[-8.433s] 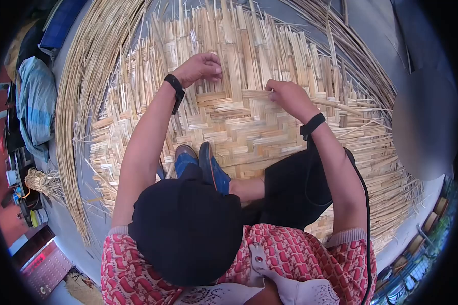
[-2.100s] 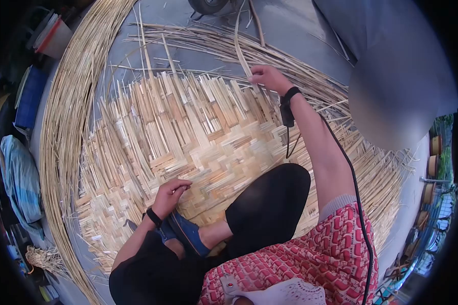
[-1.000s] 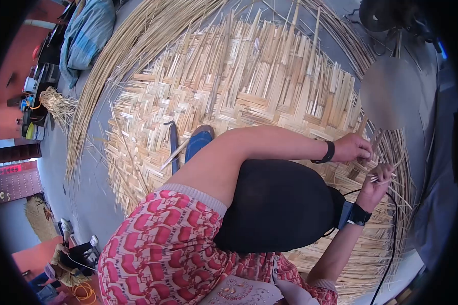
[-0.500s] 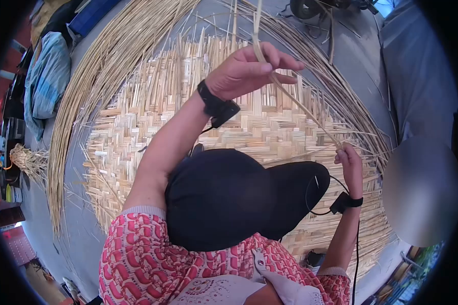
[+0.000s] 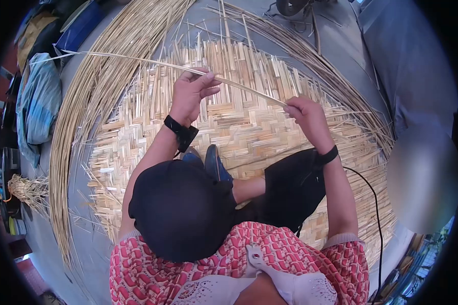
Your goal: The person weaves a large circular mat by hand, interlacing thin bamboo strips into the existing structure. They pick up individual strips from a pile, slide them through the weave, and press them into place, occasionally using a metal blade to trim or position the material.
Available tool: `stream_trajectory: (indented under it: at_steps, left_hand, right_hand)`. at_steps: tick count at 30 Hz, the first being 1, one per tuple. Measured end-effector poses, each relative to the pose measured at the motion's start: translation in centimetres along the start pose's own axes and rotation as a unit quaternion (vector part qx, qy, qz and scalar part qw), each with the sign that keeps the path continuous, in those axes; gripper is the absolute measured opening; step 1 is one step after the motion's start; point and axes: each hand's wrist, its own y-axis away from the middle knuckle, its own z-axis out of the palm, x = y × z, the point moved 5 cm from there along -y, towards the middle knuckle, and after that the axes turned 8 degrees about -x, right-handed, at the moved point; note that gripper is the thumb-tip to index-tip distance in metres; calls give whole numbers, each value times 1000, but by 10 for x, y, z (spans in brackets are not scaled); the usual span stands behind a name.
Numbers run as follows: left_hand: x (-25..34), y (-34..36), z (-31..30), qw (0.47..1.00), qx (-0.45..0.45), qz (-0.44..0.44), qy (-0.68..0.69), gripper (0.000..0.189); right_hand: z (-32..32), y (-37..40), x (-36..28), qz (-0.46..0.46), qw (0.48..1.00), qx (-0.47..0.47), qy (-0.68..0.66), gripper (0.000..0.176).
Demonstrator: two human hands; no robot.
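Observation:
A long, pale split reed [image 5: 249, 90] stretches between my two hands above a woven reed mat [image 5: 137, 134]. My left hand [image 5: 189, 96] pinches it between thumb and fingers at the left, and its loose end runs on past that hand to the upper left. At the right, my right hand [image 5: 309, 117] grips near the reed's other end, fingertips closed on it. The mat has a zigzag weave, with unwoven strip ends sticking out along its far edge. My knees in dark cloth and blue shoes [image 5: 216, 163] are over the mat.
A thick bundle of reeds [image 5: 81, 127] curves along the left. More loose reeds [image 5: 310, 56] lie beyond the mat at the upper right. A blue-white plastic sack [image 5: 40, 104] sits at the far left. Another person [image 5: 407, 66] in grey-blue clothing is at the right. A cable hangs by my right arm.
My left hand has moved left and slightly down. My right hand has risen and moved left. The reed has swung from steep to nearly level, its long end now pointing left.

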Motion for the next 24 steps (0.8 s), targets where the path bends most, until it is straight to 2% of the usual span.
stream_trajectory:
  at_steps: [3,4,6,7,8,10,11,12,14,15,16,17,18,20,22,24]
  left_hand:
    - [-16,19,-37,993,96,-54,51,12]
    - [-25,21,-54,992,99,-57,54,12]
    - [-43,22,-86,985,108,-109,76,10]
    - [-49,25,-95,984,114,-110,87,5]
    - [-47,28,-90,983,115,-110,89,5]
    - [-26,28,-69,982,112,-27,147,9]
    - [-18,24,-62,985,78,4,156,17]
    - [-11,17,-60,985,78,5,155,17]
    - [10,-3,-37,988,-110,40,96,22]
    - [18,-12,-28,988,-147,29,34,27]
    - [23,-27,-22,989,-144,26,35,27]
    - [23,-49,-22,996,-86,-10,2,27]
    - [19,-72,-28,998,-27,-49,-29,28]
    - [-41,-122,-73,949,-34,-123,-288,28]
    - [-100,-157,-88,911,-37,-218,-348,24]
    - [-141,-176,-83,849,-14,-276,-449,28]
  right_hand:
    - [23,-6,-25,-42,984,24,171,8]
    - [31,-9,-26,-41,984,19,171,8]
    - [49,-16,-32,-108,962,8,251,7]
    - [58,-18,-29,-57,975,-24,213,8]
    - [64,-20,-24,-57,975,-26,214,8]
    - [83,-28,-2,-24,983,-86,162,10]
    - [90,-33,8,6,974,-123,190,12]
    - [92,-37,14,5,974,-122,190,12]
    - [97,-44,25,20,956,-190,222,13]
    - [94,-46,24,13,967,-177,182,12]
    - [90,-47,24,14,967,-181,181,12]
    - [82,-49,26,59,985,-160,39,11]
    - [77,-49,32,106,979,-138,-104,11]
    - [77,-51,45,130,971,-132,-152,12]
    - [79,-53,60,135,946,-107,-273,14]
    - [81,-52,67,145,935,-124,-299,14]
